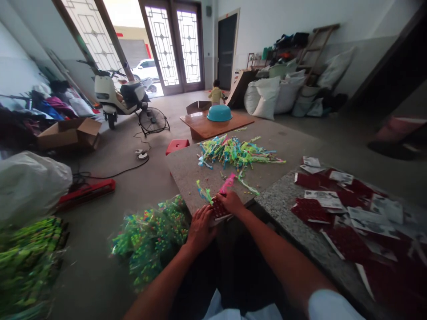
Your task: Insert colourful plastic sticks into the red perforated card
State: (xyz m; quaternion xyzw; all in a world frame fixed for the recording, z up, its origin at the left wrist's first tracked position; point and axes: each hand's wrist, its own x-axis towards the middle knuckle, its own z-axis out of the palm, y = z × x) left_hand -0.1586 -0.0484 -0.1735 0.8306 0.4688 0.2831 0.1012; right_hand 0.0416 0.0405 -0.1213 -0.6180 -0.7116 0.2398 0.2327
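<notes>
A small dark red printed packet (220, 210) with a white lower edge is between my two hands at the near edge of the table. My left hand (202, 226) grips its left side, the thumb hidden underneath. With bent fingers my right hand (231, 203) holds the packet's upper right part. A bright pink strip (228, 182) sticks out just beyond my right fingers; whether they pinch it too is hard to see. Green and light-blue strips (204, 192) poke out by my left fingertips. Farther up the table lies a tangled pile of green, yellow and blue strips (233, 151).
On the speckled slab to the right, several dark red packets (347, 244) and printed white cards are spread. Clear bags of green pieces (153, 240) stand on the floor at left. Beyond the table are a red stool (177, 145), a blue basin (219, 113) and a small person (216, 94).
</notes>
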